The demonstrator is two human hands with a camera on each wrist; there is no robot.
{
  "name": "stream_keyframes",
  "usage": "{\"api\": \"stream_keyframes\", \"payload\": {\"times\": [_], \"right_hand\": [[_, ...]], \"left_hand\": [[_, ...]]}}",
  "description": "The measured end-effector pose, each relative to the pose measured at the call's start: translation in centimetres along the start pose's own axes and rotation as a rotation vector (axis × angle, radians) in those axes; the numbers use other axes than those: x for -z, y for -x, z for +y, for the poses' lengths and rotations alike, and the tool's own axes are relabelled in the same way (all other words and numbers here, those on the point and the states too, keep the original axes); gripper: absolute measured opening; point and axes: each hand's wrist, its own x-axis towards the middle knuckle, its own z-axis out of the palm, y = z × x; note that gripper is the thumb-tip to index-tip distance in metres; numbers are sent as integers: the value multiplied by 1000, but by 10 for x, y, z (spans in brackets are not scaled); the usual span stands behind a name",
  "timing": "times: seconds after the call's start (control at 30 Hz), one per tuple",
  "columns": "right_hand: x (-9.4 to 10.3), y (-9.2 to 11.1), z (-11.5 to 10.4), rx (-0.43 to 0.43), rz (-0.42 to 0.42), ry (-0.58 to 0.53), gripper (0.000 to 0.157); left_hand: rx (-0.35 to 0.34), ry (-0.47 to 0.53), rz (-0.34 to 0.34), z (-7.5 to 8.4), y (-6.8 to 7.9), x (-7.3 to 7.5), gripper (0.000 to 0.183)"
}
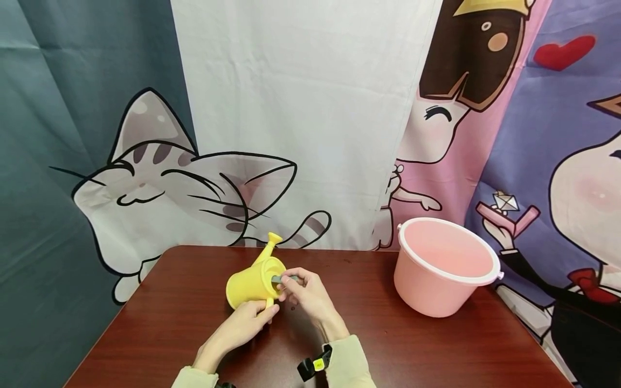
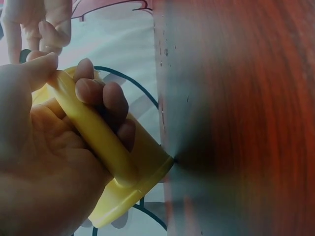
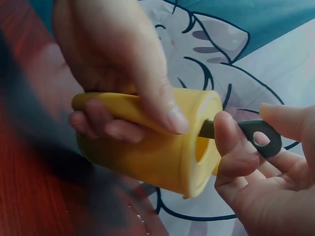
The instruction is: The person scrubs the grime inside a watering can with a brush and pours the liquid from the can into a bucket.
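Note:
A yellow watering can is tilted on its side, its open top facing right and its spout up and away. My left hand grips the can's handle, fingers curled round it and thumb along it. My right hand pinches a dark grey-green tool handle, flat with a hole near its end. The other end of that tool passes into the can's mouth, where the can hides it, so I cannot tell its kind.
A pink bucket with a white rim stands at the right of the brown wooden table. Behind the table's far edge hangs a cloth printed with a cartoon cat and figures.

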Motion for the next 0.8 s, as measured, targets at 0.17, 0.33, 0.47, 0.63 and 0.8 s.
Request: {"api": "stream_keyframes", "payload": {"times": [0.17,0.33,0.47,0.63,0.8], "right_hand": [[-4,0,3,-12,3,-6,33],[-3,0,1,-4,15,-2,31],[2,1,-1,22,0,-9,29],[4,4,-11,38,-19,2,30],[0,10,-24,78,-53,97,28]], "left_hand": [[-18,-14,15,-2,0,-1,40],[-20,-7,13,-3,0,0,40],[-18,-5,15,-3,0,1,40],[-9,-3,19,-4,0,2,40],[-5,-4,28,-4,1,3,40]]}}
